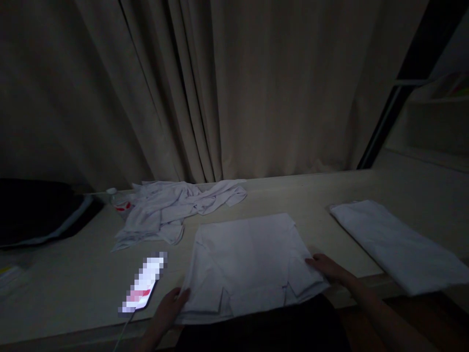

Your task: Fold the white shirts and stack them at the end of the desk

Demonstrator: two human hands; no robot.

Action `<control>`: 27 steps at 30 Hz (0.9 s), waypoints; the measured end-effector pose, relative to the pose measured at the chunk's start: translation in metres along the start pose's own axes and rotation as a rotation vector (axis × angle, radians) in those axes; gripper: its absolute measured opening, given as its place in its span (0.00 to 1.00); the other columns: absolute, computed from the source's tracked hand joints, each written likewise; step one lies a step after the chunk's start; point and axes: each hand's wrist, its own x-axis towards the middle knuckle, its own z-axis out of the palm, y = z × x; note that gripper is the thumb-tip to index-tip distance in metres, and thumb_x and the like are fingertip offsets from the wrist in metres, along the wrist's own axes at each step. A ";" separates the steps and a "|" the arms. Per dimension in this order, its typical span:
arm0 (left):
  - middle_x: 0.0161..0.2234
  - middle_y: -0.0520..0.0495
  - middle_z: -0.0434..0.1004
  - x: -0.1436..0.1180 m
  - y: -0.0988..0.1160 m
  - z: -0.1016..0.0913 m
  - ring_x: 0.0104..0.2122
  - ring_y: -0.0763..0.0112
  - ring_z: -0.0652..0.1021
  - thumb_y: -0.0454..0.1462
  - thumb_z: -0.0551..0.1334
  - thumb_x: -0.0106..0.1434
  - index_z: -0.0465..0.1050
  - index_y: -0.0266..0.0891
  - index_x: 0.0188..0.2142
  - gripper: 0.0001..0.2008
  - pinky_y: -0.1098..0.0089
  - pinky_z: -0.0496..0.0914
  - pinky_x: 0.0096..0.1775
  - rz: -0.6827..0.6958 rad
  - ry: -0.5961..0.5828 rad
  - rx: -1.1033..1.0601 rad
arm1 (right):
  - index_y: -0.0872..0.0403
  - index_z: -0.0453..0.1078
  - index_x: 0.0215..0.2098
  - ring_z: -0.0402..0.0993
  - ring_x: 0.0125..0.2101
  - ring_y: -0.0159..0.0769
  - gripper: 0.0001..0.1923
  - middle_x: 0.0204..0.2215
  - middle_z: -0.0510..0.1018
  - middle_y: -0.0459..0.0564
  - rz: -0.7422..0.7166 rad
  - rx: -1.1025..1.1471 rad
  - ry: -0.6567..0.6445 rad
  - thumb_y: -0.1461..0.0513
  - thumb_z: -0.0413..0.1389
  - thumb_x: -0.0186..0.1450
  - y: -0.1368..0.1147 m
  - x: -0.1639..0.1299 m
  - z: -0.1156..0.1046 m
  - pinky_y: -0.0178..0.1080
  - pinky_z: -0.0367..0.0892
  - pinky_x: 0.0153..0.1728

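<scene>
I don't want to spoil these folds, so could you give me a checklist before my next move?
Left hand on the white garment: ok, gripping its near left corner.
Right hand on it: ok, gripping its right side.
Garment clear of the crumpled white clothes: ok, a gap shows.
Phone clear of the garment: ok, it lies apart to the left.
Folded white cloth fully on the table: not ok, its near end juts past the front edge.
Underside free of creases: cannot tell, hidden.
</scene>
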 end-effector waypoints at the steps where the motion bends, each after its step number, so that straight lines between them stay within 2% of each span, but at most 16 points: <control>1: 0.38 0.41 0.80 0.001 0.000 -0.001 0.39 0.58 0.79 0.50 0.48 0.56 0.69 0.33 0.44 0.26 0.64 0.71 0.43 0.001 -0.030 0.004 | 0.60 0.71 0.36 0.74 0.38 0.41 0.19 0.39 0.78 0.59 0.012 0.000 -0.010 0.53 0.50 0.63 0.001 0.003 -0.003 0.37 0.67 0.34; 2: 0.40 0.38 0.78 0.000 0.001 -0.002 0.41 0.56 0.78 0.50 0.46 0.57 0.66 0.31 0.48 0.29 0.61 0.70 0.45 0.013 -0.033 0.024 | 0.60 0.71 0.36 0.75 0.35 0.41 0.19 0.37 0.78 0.58 0.033 -0.003 -0.014 0.53 0.50 0.63 0.003 0.007 -0.006 0.37 0.66 0.30; 4: 0.45 0.34 0.75 -0.009 0.013 -0.002 0.46 0.53 0.76 0.50 0.47 0.57 0.61 0.29 0.53 0.32 0.57 0.67 0.49 0.073 0.057 0.100 | 0.61 0.70 0.36 0.74 0.28 0.38 0.19 0.31 0.79 0.57 0.078 -0.002 -0.015 0.52 0.49 0.64 0.007 0.016 -0.014 0.35 0.65 0.24; 6: 0.50 0.33 0.71 -0.027 0.036 0.006 0.50 0.52 0.72 0.49 0.49 0.57 0.63 0.30 0.52 0.30 0.55 0.63 0.53 0.214 0.156 0.165 | 0.61 0.70 0.35 0.72 0.22 0.34 0.21 0.25 0.78 0.54 0.105 -0.002 -0.006 0.51 0.46 0.65 0.009 0.028 -0.021 0.34 0.63 0.21; 7: 0.50 0.35 0.71 -0.038 0.051 0.015 0.51 0.54 0.71 0.48 0.49 0.58 0.65 0.32 0.51 0.27 0.57 0.63 0.54 0.304 0.152 0.157 | 0.60 0.70 0.34 0.72 0.21 0.33 0.21 0.24 0.77 0.53 0.109 -0.007 0.004 0.51 0.46 0.66 0.009 0.035 -0.025 0.34 0.62 0.22; 8: 0.48 0.38 0.73 -0.051 0.069 0.027 0.49 0.57 0.72 0.47 0.49 0.60 0.67 0.36 0.49 0.24 0.59 0.64 0.53 0.406 0.090 0.138 | 0.60 0.70 0.33 0.72 0.22 0.33 0.21 0.23 0.77 0.53 0.108 -0.017 0.019 0.51 0.45 0.66 0.007 0.042 -0.028 0.34 0.63 0.22; 10: 0.44 0.42 0.76 -0.076 0.106 0.063 0.45 0.60 0.74 0.44 0.50 0.61 0.71 0.42 0.44 0.17 0.60 0.67 0.49 0.578 -0.018 0.129 | 0.59 0.71 0.32 0.74 0.25 0.35 0.21 0.26 0.78 0.54 0.099 -0.049 0.059 0.52 0.46 0.66 0.001 0.057 -0.032 0.34 0.64 0.26; 12: 0.42 0.43 0.76 -0.096 0.143 0.111 0.44 0.59 0.74 0.39 0.53 0.61 0.71 0.44 0.43 0.14 0.59 0.67 0.46 0.769 -0.048 0.146 | 0.59 0.71 0.33 0.75 0.31 0.39 0.20 0.31 0.78 0.57 0.089 -0.092 0.103 0.52 0.47 0.65 -0.008 0.073 -0.034 0.36 0.65 0.31; 13: 0.41 0.42 0.76 -0.104 0.160 0.137 0.42 0.58 0.74 0.39 0.57 0.58 0.72 0.43 0.41 0.12 0.58 0.68 0.44 0.838 -0.109 0.169 | 0.59 0.72 0.34 0.75 0.34 0.40 0.20 0.34 0.78 0.58 0.085 -0.113 0.121 0.52 0.47 0.65 -0.014 0.081 -0.034 0.37 0.65 0.33; 16: 0.43 0.37 0.75 -0.122 0.208 0.213 0.43 0.49 0.74 0.47 0.64 0.52 0.71 0.42 0.44 0.21 0.52 0.69 0.41 0.979 -0.320 0.269 | 0.59 0.71 0.37 0.74 0.39 0.43 0.22 0.38 0.77 0.61 0.082 -0.164 0.153 0.50 0.47 0.65 -0.029 0.105 -0.035 0.38 0.64 0.36; 17: 0.44 0.34 0.74 -0.127 0.223 0.234 0.44 0.47 0.73 0.48 0.63 0.52 0.70 0.42 0.47 0.23 0.51 0.69 0.41 1.014 -0.349 0.292 | 0.59 0.71 0.38 0.74 0.40 0.43 0.23 0.39 0.77 0.61 0.083 -0.176 0.157 0.49 0.46 0.65 -0.033 0.113 -0.035 0.39 0.64 0.37; 19: 0.46 0.31 0.73 -0.135 0.249 0.263 0.46 0.45 0.72 0.45 0.62 0.54 0.69 0.42 0.49 0.22 0.47 0.67 0.43 0.983 -0.362 0.311 | 0.58 0.70 0.40 0.74 0.41 0.44 0.23 0.41 0.77 0.61 0.087 -0.193 0.160 0.49 0.44 0.65 -0.039 0.127 -0.036 0.39 0.64 0.38; 22: 0.44 0.30 0.74 -0.141 0.277 0.277 0.46 0.47 0.72 0.41 0.58 0.57 0.69 0.42 0.49 0.20 0.45 0.65 0.44 0.931 -0.474 0.269 | 0.58 0.69 0.41 0.73 0.42 0.44 0.24 0.42 0.76 0.61 0.090 -0.204 0.157 0.48 0.43 0.66 -0.045 0.145 -0.036 0.40 0.64 0.39; 27: 0.48 0.28 0.70 -0.135 0.295 0.267 0.46 0.45 0.71 0.41 0.59 0.56 0.68 0.37 0.50 0.22 0.43 0.63 0.45 0.784 -0.552 0.308 | 0.59 0.66 0.45 0.72 0.43 0.47 0.26 0.43 0.75 0.63 0.097 -0.210 0.168 0.46 0.42 0.65 -0.053 0.161 -0.031 0.44 0.65 0.40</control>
